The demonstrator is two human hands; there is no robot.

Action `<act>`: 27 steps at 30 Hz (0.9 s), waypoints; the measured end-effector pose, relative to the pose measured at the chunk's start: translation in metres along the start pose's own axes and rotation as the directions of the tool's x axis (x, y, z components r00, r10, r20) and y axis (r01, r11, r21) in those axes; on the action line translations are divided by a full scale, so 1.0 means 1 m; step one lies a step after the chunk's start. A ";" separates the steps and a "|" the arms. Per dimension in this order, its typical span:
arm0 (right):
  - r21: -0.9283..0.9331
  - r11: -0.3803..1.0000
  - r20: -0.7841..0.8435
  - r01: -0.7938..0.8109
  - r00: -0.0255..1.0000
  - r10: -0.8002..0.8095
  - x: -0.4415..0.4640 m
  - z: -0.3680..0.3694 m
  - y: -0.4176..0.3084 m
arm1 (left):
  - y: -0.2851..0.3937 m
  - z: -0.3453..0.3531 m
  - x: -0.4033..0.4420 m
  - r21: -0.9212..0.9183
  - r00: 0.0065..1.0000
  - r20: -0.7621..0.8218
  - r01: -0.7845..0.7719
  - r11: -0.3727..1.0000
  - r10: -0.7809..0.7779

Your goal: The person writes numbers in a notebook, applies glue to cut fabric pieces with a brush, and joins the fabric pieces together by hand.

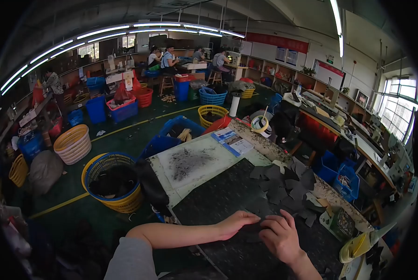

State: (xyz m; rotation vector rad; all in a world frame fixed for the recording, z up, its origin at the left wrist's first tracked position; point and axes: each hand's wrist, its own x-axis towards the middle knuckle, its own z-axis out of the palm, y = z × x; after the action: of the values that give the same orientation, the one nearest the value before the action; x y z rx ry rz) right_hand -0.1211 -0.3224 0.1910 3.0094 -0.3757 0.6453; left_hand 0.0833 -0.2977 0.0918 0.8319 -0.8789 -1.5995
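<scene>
Over a black sheet on the worktable, my left hand reaches in from the left with thumb and fingertips pinched together. My right hand is close beside it, fingers curled inward and one finger raised. Whatever lies between the fingertips is dark against the black sheet, and I cannot make it out. Just beyond my hands, several cut dark pieces lie loosely overlapped on the sheet.
A blue-and-white printed packet lies at the table's far edge, near a tub. Right of my hands stands a yellow container. A yellow basket with dark material stands left of the table. People sit working farther back.
</scene>
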 end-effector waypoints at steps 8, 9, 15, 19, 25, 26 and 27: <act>0.382 0.918 -0.015 -0.109 0.992 0.124 -0.041 -0.008 -0.034 | -0.013 -0.030 0.028 0.970 0.843 0.243 -0.205 -0.132 0.480; 0.444 0.871 0.014 -0.210 0.974 0.228 -0.060 -0.008 -0.045 | -0.012 -0.028 0.023 0.906 0.771 0.374 -0.186 -0.380 0.515; 0.692 0.330 0.104 -0.643 0.541 0.835 -0.146 -0.014 -0.111 | -0.008 0.088 -0.066 0.536 0.897 0.441 -0.285 0.795 0.024; 0.911 0.042 0.173 -0.410 0.473 0.864 -0.174 0.018 -0.129 | -0.050 0.105 -0.102 0.566 0.892 0.446 -0.222 0.794 -0.069; 0.823 0.001 0.196 -0.569 0.285 0.938 -0.205 0.029 -0.158 | -0.067 0.106 -0.088 0.710 0.880 0.476 -0.381 0.592 -0.005; 0.813 0.013 0.148 -0.582 0.229 0.962 -0.202 0.026 -0.148 | -0.069 0.114 -0.077 0.666 0.871 0.477 -0.444 0.599 0.116; 0.703 0.261 -0.078 -0.662 0.293 0.953 -0.200 0.025 -0.134 | -0.069 0.123 -0.065 0.698 0.890 0.449 -0.407 0.589 0.083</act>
State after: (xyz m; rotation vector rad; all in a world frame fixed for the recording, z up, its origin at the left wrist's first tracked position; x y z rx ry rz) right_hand -0.2553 -0.1495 0.0874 2.5210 -2.2370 1.8383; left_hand -0.0438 -0.2090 0.0956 0.9311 -1.9802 -1.0829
